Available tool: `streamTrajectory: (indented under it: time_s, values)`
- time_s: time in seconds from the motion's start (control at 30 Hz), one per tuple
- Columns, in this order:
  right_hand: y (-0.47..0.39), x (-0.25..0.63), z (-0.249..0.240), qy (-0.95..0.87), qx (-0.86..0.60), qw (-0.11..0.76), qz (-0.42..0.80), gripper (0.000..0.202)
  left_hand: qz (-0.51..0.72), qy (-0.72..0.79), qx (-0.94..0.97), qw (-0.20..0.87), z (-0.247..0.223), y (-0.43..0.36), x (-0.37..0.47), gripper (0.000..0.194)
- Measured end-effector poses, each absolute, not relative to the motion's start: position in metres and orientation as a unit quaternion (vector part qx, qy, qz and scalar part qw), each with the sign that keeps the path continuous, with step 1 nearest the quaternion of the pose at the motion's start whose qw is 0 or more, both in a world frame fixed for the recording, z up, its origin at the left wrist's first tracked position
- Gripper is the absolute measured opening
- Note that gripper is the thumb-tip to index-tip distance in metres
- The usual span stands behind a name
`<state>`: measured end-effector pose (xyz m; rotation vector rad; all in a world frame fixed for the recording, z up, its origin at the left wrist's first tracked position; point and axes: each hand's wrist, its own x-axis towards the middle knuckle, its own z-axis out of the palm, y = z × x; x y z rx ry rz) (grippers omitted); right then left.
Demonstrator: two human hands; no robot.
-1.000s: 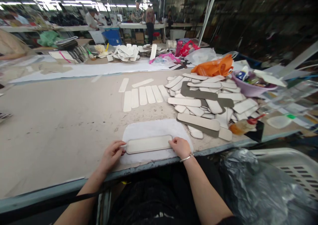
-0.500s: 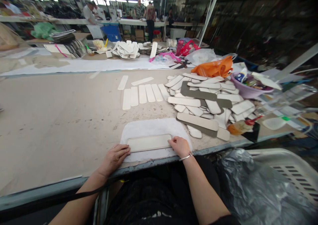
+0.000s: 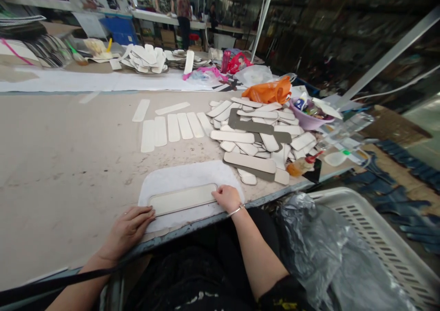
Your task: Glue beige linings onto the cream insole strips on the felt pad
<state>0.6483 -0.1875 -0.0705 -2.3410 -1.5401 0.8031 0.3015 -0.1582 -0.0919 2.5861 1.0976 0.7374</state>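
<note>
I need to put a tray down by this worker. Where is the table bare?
Bare: the table left of the white pad and the row of strips. Crowded: the strip pile on the right, up to the purple bowl.

Nothing is reading clearly from here: no lettering, label, brand or number is showing sharp enough on anything across this workbench.
</note>
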Motion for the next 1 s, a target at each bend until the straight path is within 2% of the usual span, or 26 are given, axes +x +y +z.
streamTrajectory:
  time_s: [0.33, 0.57, 0.63, 0.73, 0.83, 0.9, 1.0]
  values:
    - [-0.185, 0.646, -0.065, -0.552, -0.795, 0.075, 0.239, 0.020, 0.247, 0.370, 0.889, 0.110, -0.090, -0.160, 0.305, 0.018]
    - [-0.187, 0.648, -0.052, -0.565, -0.797, 0.006, 0.211, 0.030, 0.234, 0.380, 0.888, 0.109, -0.085, -0.161, 0.307, 0.022]
    - [-0.190, 0.655, -0.049, -0.540, -0.815, 0.039, 0.207, 0.033, 0.236, 0.382, 0.886, 0.115, -0.083, -0.162, 0.307, 0.023]
    - [-0.195, 0.654, -0.046, -0.508, -0.835, 0.149, 0.152, 0.043, 0.242, 0.372, 0.889, 0.116, -0.082, -0.163, 0.308, 0.022]
    - [-0.205, 0.619, -0.045, -0.599, -0.761, 0.239, 0.071, 0.051, 0.254, 0.354, 0.895, 0.098, -0.085, -0.163, 0.306, 0.020]
    - [-0.213, 0.577, -0.047, -0.710, -0.658, 0.239, 0.067, 0.058, 0.260, 0.343, 0.899, 0.083, -0.088, -0.162, 0.304, 0.020]
    - [-0.221, 0.519, -0.056, -0.815, -0.539, 0.193, 0.085, 0.065, 0.257, 0.328, 0.907, 0.067, -0.093, -0.158, 0.301, 0.021]
